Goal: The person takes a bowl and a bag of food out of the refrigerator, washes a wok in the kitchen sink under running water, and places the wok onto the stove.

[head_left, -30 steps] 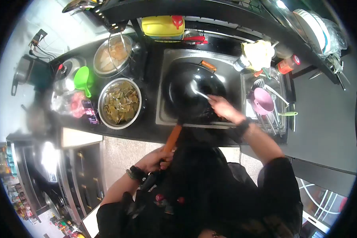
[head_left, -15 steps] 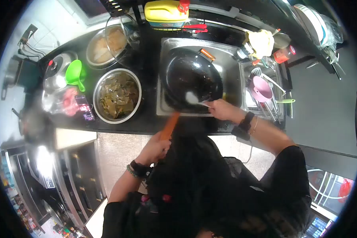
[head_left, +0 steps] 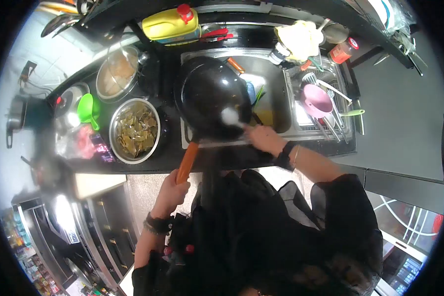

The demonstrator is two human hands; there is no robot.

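A black wok (head_left: 209, 96) with an orange handle (head_left: 187, 163) lies over the left part of the sink (head_left: 276, 98). My left hand (head_left: 173, 191) is closed around the lower end of that handle. Over the wok's lower right edge, my right hand (head_left: 266, 139) grips a brush-like tool, whose whitish head (head_left: 229, 116) is blurred against the wok's inner surface. Something blue and green leafy bits show in the sink to the right of the wok.
Left on the counter are a steel bowl of dark green pieces (head_left: 136, 130), a lidded bowl (head_left: 117, 74), a green scoop (head_left: 88, 109) and a phone (head_left: 102, 148). A pink bowl (head_left: 316, 100) and utensils fill the right rack. A yellow jug (head_left: 170, 25) stands behind.
The wok has shifted left relative to the sink, uncovering more of the basin on its right. Both hands have moved with it, still gripping the handle and the tool. The camera view has shifted too.
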